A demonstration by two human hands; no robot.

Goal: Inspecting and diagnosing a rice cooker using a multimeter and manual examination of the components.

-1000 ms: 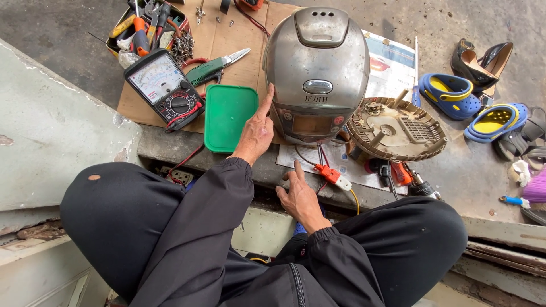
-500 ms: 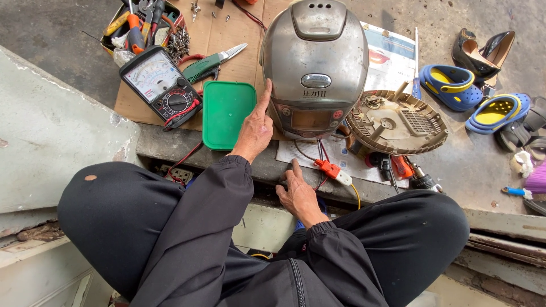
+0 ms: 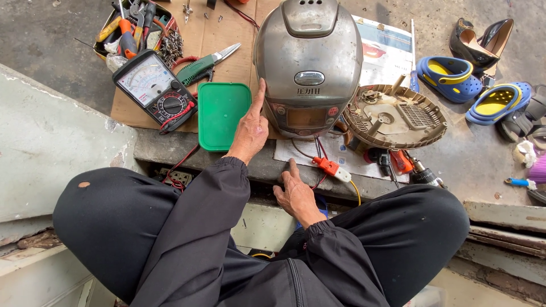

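The silver rice cooker [image 3: 307, 62] stands on the cardboard sheet [image 3: 227, 34] at twelve o'clock from the seated person. The left hand [image 3: 248, 132] is laid flat against its left flank, fingers straight up, gripping nothing. The right hand [image 3: 294, 192] rests open on the concrete ledge [image 3: 170, 149] at six o'clock of the cooker, index finger extended toward the orange connector [image 3: 328, 166]. A green tray [image 3: 223, 115] lies at nine o'clock.

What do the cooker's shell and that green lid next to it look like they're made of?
Rice cooker: brushed, silvery metal shell by its dull sheen, possibly metal-look plastic; darker front panel looks plastic. Green lid: smooth matte moulded plastic with rounded corners. Left hand touches the cooker.
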